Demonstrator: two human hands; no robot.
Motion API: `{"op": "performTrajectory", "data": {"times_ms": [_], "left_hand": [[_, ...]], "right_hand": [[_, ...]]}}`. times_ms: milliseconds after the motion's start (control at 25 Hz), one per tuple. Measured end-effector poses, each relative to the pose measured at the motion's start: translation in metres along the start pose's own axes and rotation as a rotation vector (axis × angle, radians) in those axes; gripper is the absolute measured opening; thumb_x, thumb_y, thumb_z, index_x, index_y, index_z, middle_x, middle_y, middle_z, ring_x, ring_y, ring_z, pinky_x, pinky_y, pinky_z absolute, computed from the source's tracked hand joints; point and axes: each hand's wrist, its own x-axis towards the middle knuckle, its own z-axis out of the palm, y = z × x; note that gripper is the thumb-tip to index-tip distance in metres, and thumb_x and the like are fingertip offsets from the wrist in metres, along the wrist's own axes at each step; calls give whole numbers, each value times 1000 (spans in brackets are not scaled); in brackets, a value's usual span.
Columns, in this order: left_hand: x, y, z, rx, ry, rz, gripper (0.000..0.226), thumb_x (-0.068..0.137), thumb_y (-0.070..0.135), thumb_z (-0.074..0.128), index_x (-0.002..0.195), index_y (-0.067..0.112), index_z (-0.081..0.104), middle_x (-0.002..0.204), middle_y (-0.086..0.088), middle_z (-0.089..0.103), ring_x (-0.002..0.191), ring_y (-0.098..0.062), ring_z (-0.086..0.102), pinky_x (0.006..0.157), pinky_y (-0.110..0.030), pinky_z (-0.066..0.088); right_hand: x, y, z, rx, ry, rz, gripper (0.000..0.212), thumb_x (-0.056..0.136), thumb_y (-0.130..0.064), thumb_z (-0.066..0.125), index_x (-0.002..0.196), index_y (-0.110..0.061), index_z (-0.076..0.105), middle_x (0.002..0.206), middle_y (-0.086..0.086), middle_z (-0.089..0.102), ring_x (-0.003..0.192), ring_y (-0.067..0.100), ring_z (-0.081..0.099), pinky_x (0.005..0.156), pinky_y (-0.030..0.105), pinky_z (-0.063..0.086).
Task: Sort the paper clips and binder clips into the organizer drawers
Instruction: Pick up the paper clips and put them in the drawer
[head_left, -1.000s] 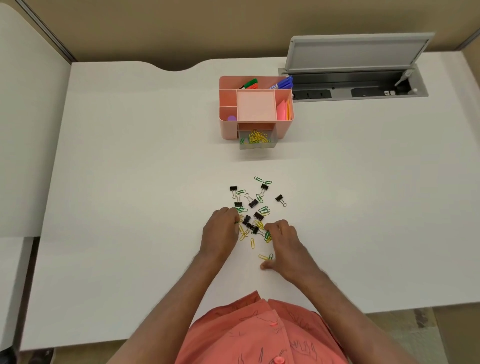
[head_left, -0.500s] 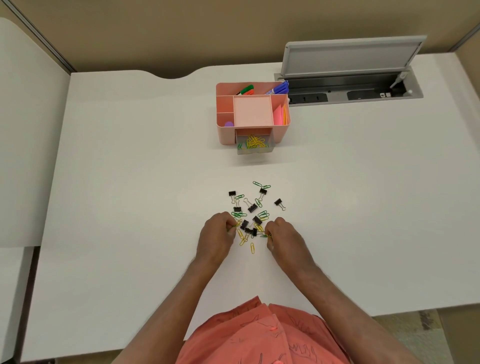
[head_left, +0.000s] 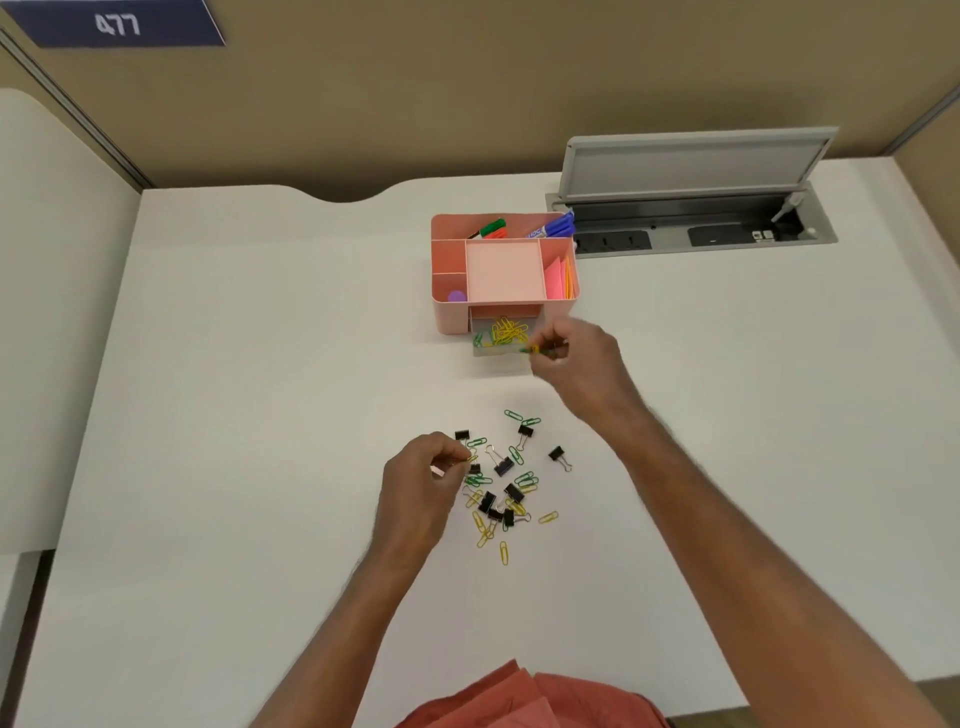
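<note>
A pink desk organizer (head_left: 451, 317) stands at the back of the white desk, its clear front drawer (head_left: 500, 351) pulled out and holding yellow and green paper clips. My right hand (head_left: 582, 364) is at the drawer's right front corner, pinching green paper clips (head_left: 535, 351) in its fingertips. A loose pile of yellow and green paper clips and black binder clips (head_left: 503, 480) lies on the desk nearer me. My left hand (head_left: 421, 478) rests at the pile's left edge, fingertips pinched on a paper clip (head_left: 471, 459).
Markers and sticky notes fill the organizer's top compartments. An open cable and socket hatch (head_left: 696, 228) is set into the desk right behind the organizer. A partition wall (head_left: 467, 93) runs along the back, and a second desk surface (head_left: 47, 312) adjoins at left.
My right hand has left the pile and moved up to the open drawer with green clips. My left hand has stayed at the pile's left edge. The head camera has tilted upward.
</note>
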Motion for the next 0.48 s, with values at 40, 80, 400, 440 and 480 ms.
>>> {"op": "performTrajectory", "data": {"times_ms": [40,80,400,440,480], "left_hand": [[2,9,-3,-8,11,28,22,88,6,74,81,26,71,86,13,71,79,0,62,64,-8,44],[4,19,-5,-18,21,60,22,87,6,74,81,26,71,86,13,71,78,-1,61,64,-9,43],[70,77,-13,-1,102,305,17,86,4,73,87,20,72,89,10,70,77,-6,61,69,-9,43],[82,80,-11,22,101,324,17,86,3,72,88,19,72,89,9,70,76,-6,60,69,-10,43],[95,83,-7,53,97,343,16,86,2,71,89,18,72,90,6,70,76,-6,60,70,-14,46]], "right_hand": [[16,-6,2,-57,23,-58,15,86,-5,70,90,-19,73,91,-6,70,81,6,65,71,17,52],[30,-10,5,-132,35,-112,16,87,-4,69,92,-18,73,95,-3,69,85,10,64,75,21,54],[64,-1,28,-510,-42,-287,22,92,-4,59,104,-15,74,103,6,73,90,24,66,77,40,56],[62,1,27,-454,-18,-278,22,93,-5,59,105,-16,74,103,4,74,91,22,66,78,39,56],[58,2,24,-372,22,-263,22,93,-6,60,105,-17,74,102,2,74,91,20,67,79,38,56]]}}
